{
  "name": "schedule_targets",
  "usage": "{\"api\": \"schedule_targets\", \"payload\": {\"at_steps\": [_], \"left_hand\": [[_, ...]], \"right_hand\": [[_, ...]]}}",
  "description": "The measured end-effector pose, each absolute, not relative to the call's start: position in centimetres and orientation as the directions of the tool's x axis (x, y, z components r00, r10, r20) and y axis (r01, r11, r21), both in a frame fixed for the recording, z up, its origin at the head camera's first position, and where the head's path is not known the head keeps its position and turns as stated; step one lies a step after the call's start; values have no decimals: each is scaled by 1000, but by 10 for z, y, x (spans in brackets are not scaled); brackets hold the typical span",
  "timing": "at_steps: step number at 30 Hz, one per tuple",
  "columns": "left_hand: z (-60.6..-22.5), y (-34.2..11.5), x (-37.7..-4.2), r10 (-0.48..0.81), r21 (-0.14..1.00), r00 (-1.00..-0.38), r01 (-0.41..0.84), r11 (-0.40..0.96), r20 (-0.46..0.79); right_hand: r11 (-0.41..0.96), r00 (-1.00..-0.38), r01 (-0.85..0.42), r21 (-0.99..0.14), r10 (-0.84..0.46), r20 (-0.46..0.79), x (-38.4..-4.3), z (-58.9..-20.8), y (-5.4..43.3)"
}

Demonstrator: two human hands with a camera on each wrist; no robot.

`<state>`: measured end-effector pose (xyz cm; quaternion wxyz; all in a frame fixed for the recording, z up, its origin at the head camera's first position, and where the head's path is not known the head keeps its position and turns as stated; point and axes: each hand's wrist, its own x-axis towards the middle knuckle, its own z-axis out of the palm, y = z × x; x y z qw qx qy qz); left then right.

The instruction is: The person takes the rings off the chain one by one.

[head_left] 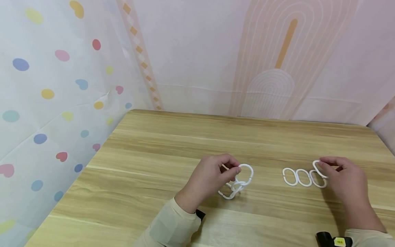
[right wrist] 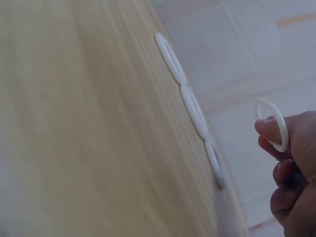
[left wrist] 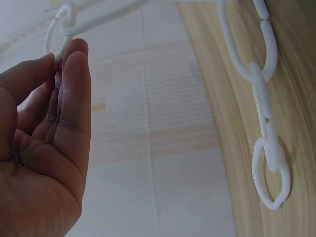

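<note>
My left hand (head_left: 210, 178) pinches a white oval link (head_left: 252, 171) between thumb and fingertips, above the table. More white links (head_left: 228, 198) hang below it, joined in a short chain; in the left wrist view the chain (left wrist: 269, 143) dangles at the right. To the right, my right hand (head_left: 348, 178) pinches a single white link (right wrist: 282, 128) between thumb and forefinger. Beside and partly under that link, three white links (head_left: 297, 178) lie in a row on the table; in the head view the held link overlaps the rightmost one.
The wood-grain table (head_left: 148, 154) spreads out around both hands. Behind it hangs a pale curtain (head_left: 197, 51) with arch patterns, and a dotted curtain (head_left: 46, 113) covers the left side. A black wrist device (head_left: 325, 239) sits at the right sleeve.
</note>
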<state>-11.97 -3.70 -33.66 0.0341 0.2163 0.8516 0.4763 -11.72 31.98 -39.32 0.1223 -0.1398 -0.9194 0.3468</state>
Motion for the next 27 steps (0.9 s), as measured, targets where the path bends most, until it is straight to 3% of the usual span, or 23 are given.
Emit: {"api": "schedule_targets", "payload": {"at_steps": [27], "left_hand": [[-337, -36, -121, 401, 824, -908, 320, 467, 125]], "right_hand": [[731, -910, 283, -621, 409, 65, -118, -403, 345]]}}
